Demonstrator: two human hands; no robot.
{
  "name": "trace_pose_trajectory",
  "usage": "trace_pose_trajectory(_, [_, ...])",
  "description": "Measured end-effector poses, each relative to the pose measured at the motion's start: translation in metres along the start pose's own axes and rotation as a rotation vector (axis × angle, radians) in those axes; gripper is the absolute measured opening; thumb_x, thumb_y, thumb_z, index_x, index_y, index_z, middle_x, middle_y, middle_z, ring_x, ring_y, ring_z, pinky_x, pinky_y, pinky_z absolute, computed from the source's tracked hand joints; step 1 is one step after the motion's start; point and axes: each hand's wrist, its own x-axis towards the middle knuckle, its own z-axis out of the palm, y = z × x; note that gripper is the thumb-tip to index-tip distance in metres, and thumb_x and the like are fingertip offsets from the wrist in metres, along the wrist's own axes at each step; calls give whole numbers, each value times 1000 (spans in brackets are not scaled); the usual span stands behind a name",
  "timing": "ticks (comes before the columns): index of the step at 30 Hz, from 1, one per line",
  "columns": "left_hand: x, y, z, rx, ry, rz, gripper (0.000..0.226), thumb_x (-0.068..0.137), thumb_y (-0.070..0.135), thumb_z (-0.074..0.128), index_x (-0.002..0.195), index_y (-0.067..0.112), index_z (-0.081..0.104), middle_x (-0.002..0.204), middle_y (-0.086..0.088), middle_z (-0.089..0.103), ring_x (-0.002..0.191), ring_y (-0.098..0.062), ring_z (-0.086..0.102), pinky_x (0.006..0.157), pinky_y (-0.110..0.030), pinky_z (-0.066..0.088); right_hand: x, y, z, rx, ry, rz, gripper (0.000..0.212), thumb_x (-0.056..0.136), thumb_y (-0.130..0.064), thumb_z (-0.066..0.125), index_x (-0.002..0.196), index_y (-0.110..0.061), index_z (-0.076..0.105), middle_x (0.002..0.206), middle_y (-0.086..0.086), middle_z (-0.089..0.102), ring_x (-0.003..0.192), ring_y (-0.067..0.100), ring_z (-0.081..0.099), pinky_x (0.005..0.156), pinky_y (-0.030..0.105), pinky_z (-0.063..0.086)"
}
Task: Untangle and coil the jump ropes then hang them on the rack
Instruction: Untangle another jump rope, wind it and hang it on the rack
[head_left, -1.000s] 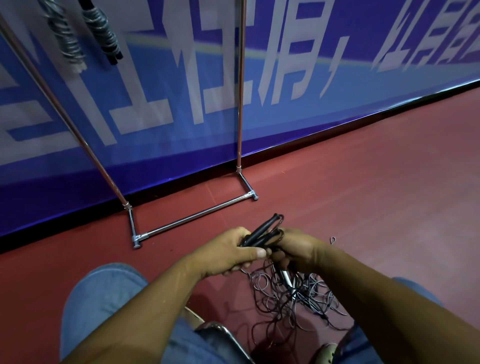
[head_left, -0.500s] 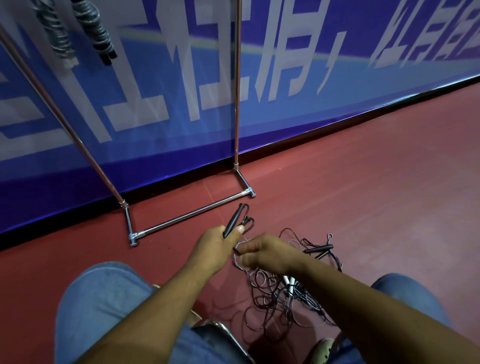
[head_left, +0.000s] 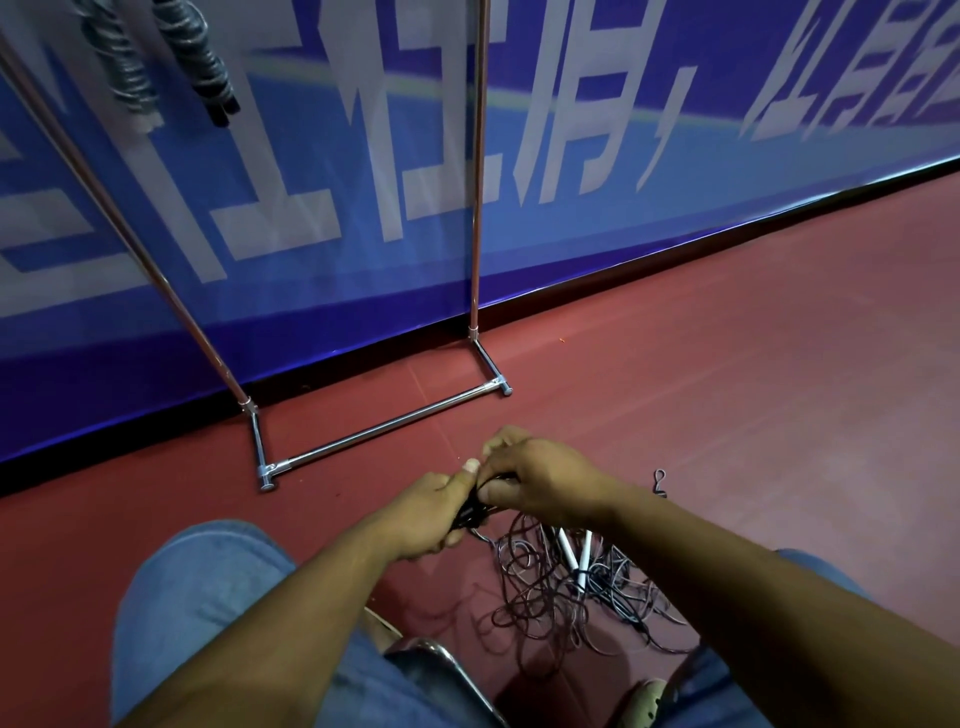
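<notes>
My left hand (head_left: 428, 514) grips black jump rope handles (head_left: 470, 514), mostly hidden between both hands. My right hand (head_left: 535, 480) closes its fingers over the same handles from the right, touching the left thumb. Below the hands a tangled pile of thin dark ropes (head_left: 550, 587) lies on the red floor, with white handles (head_left: 574, 558) in it. The metal rack (head_left: 374, 431) stands ahead on the floor. Two coiled ropes (head_left: 166, 57) hang from it at the top left.
A blue banner wall (head_left: 571, 156) runs behind the rack. A small clip (head_left: 660, 480) lies on the red floor (head_left: 753, 364) right of my hands. My knees in jeans (head_left: 208, 597) and a chair's metal edge (head_left: 441, 654) are at the bottom.
My hands had moved apart, the right one reaching into the pile. Now they are together again, both closed over the black handles, slightly lower and to the right.
</notes>
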Motion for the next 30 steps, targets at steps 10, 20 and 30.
trace_pose_trajectory(10, [4, -1, 5, -97, 125, -17, 71, 107, 59, 19, 89, 5, 61, 56, -5, 53, 39, -14, 36, 43, -19, 31, 6, -1, 6, -75, 48, 74, 19, 94, -42, 56, 106, -34, 68, 101, -13, 73, 91, 11, 66, 78, 38, 55])
trace_pose_trajectory(20, [0, 1, 2, -150, 7, -46, 60, 112, 46, 24, 83, 9, 62, 54, -6, 63, 39, -13, 37, 44, -21, 29, 8, -5, 7, -202, 106, 49, 27, 94, -51, 61, 109, -33, 73, 99, -6, 75, 89, 19, 66, 69, 31, 51])
trace_pose_trajectory(30, [-8, 9, 2, -363, -7, 35, 76, 96, 73, 27, 99, 13, 75, 74, -21, 74, 43, -14, 42, 41, -20, 31, 7, -7, -4, -155, 108, 93, 27, 96, -48, 63, 99, -25, 76, 85, -5, 70, 75, 14, 59, 63, 29, 45])
